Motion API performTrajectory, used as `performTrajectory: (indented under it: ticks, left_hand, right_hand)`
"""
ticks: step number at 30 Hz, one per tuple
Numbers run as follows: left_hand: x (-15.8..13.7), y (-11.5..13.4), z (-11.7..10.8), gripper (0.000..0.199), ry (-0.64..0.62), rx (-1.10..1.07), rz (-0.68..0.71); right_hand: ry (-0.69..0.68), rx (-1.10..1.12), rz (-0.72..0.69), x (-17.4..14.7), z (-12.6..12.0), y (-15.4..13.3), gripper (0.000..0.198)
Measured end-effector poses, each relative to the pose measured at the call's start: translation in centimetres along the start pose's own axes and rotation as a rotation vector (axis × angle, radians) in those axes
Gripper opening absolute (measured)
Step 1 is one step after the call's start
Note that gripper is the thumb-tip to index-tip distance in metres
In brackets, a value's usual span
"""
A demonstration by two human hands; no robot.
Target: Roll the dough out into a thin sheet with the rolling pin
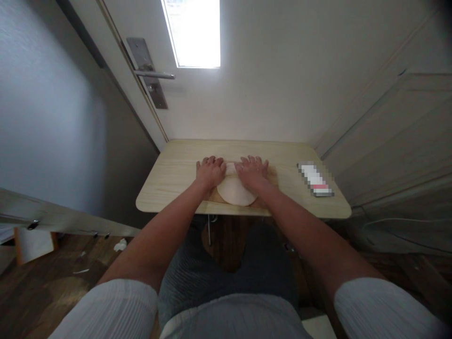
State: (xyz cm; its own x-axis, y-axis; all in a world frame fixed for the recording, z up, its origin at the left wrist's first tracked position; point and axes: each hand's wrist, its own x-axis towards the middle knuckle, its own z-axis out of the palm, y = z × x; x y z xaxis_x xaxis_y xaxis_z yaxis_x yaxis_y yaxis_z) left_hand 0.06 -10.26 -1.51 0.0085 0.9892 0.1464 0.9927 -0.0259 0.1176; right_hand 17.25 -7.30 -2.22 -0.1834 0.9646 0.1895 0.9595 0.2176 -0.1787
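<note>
A smooth, pale round sheet that looks like dough (pixel 237 192) lies on a brown board (pixel 271 180) on the small table. My left hand (pixel 211 170) rests palm down at its far left part, fingers spread and slightly bent. On the far right part my right hand (pixel 252 170) presses down the same way, its fingers apart. Between the two hands a pale raised strip (pixel 230 168) runs across the sheet; whether it is a rolled edge or a separate thing I cannot tell. My palms hide what lies under them.
A light wooden table (pixel 169 174) stands against a white door with a metal handle (pixel 155 75). To the right on it lies a phone-like object (pixel 315 180), blurred out. A crumpled white scrap (pixel 120 245) lies on the floor at left.
</note>
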Motion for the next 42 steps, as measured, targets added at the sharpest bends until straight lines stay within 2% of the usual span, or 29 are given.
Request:
performTrajectory:
  ticks: [7,19,26,34,39,42]
  left_hand:
    - [1.4,-0.5,0.5,0.055,-0.035,-0.038,-0.016]
    - [3.6,-1.0,0.3,0.07,-0.202,-0.172,-0.213]
    - [3.3,-0.9,0.5,0.065,-0.146,-0.125,-0.174]
    - [4.0,-1.1,0.5,0.077,-0.194,-0.145,-0.248]
    - [3.5,-0.8,0.3,0.072,-0.146,-0.107,-0.196]
    - [3.5,-0.7,0.3,0.066,-0.16,-0.112,-0.204]
  right_hand:
    - [0.008,-0.013,-0.001,1.0,0.2,-0.1,0.049]
    - [-0.021,0.005,0.019,1.3,-0.2,-0.3,0.048]
    - [-0.035,-0.01,0.015,1.6,-0.3,-0.3,0.047]
    - [-0.007,-0.017,0.005,1.6,-0.4,-0.4,0.046]
    - [-0.037,-0.026,0.009,1.7,-0.5,-0.5,0.047]
    - [-0.039,-0.034,0.009,1.8,-0.5,-0.5,0.047]
